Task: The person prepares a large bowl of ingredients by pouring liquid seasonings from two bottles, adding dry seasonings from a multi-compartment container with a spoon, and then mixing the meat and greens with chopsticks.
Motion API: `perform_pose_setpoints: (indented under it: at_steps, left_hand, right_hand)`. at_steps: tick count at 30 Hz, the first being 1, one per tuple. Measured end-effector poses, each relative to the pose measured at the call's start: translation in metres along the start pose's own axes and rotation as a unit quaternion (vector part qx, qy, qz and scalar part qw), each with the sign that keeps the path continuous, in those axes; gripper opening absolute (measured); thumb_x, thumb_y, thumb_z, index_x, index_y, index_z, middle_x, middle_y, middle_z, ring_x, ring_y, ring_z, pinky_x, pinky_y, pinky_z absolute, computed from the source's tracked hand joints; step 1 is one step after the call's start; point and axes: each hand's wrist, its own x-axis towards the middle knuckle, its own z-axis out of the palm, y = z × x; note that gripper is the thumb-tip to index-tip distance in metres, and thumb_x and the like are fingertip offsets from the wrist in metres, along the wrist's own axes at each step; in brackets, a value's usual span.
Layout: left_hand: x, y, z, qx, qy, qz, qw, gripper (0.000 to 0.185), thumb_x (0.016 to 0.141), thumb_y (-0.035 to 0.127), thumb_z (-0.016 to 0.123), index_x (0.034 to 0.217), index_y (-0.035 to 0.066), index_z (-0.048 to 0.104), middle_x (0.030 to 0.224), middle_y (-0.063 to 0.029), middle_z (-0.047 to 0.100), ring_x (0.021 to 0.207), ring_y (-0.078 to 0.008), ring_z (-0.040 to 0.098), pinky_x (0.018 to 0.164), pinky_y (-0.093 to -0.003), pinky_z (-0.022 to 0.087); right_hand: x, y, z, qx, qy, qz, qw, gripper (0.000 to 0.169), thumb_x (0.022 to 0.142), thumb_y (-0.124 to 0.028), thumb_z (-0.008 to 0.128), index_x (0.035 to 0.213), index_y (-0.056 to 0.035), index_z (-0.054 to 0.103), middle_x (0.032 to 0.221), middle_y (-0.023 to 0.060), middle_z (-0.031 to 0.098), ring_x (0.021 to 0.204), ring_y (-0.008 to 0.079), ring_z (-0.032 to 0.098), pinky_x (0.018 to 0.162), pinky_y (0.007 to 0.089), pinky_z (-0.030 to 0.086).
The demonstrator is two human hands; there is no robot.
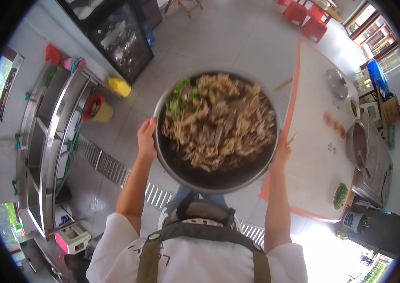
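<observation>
A large round metal basin (189,178) is held up in front of me, over the tiled floor. Brown cooked meat in shreds and strips (221,123) fills much of it, and green herbs (182,95) lie at its far left. My left hand (147,136) grips the left rim. On the opposite side, my right hand (280,152) grips the right rim, and a short light-coloured stick (291,140) pokes out beside its fingers. The undersides of both grips are hidden by the basin.
A white table (313,169) with an orange edge stands at right, bearing a glass lid (337,84) and a bowl of chopped greens (340,196). Beyond it is a large metal pot (354,141). Steel sinks (49,141) line the left; a floor drain (113,166) crosses the tiles.
</observation>
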Motion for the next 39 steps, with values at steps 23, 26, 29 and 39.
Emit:
perform_pose_setpoints:
  at_steps: [23,26,29,39]
  left_hand:
    - [0.006,0.0,0.028,0.046,-0.017,-0.069,0.996,0.02,0.088,0.021,0.05,0.092,0.002,0.057,0.076,0.0,0.056,0.065,-0.0058,0.05,0.058,-0.0209,0.042]
    - [-0.022,0.022,0.052,0.112,-0.11,-0.043,0.987,0.018,0.088,0.019,0.051,0.09,0.002,0.056,0.077,0.0003,0.055,0.066,-0.0061,0.049,0.06,-0.0217,0.042]
    - [-0.018,0.032,0.053,0.166,-0.103,-0.067,0.978,0.018,0.088,0.02,0.05,0.088,0.002,0.055,0.075,0.001,0.054,0.067,-0.0066,0.049,0.06,-0.023,0.042]
    - [0.037,-0.065,-0.051,-0.052,0.058,-0.208,0.975,0.024,0.09,0.024,0.043,0.093,0.003,0.054,0.078,-0.0038,0.057,0.069,-0.0141,0.055,0.065,-0.0288,0.047]
  right_hand:
    - [-0.004,0.047,-0.005,-0.036,-0.011,0.074,0.997,0.053,0.083,-0.042,0.054,0.112,0.0027,0.047,0.093,0.0072,0.055,0.082,0.0129,0.051,0.068,0.0268,0.044]
    - [0.003,0.081,-0.011,0.057,-0.024,0.138,0.989,0.046,0.082,-0.043,0.055,0.096,0.0006,0.054,0.079,0.0032,0.053,0.068,0.0111,0.048,0.058,0.0259,0.041]
    - [0.005,0.088,-0.007,0.068,-0.025,0.185,0.98,0.043,0.082,-0.044,0.055,0.083,-0.0008,0.057,0.068,-0.0006,0.049,0.057,0.009,0.043,0.049,0.0263,0.037]
    - [-0.028,-0.003,0.02,-0.07,-0.075,0.043,0.994,0.042,0.087,-0.04,0.047,0.068,-0.0032,0.052,0.056,-0.0021,0.038,0.052,0.0073,0.035,0.046,0.0252,0.03]
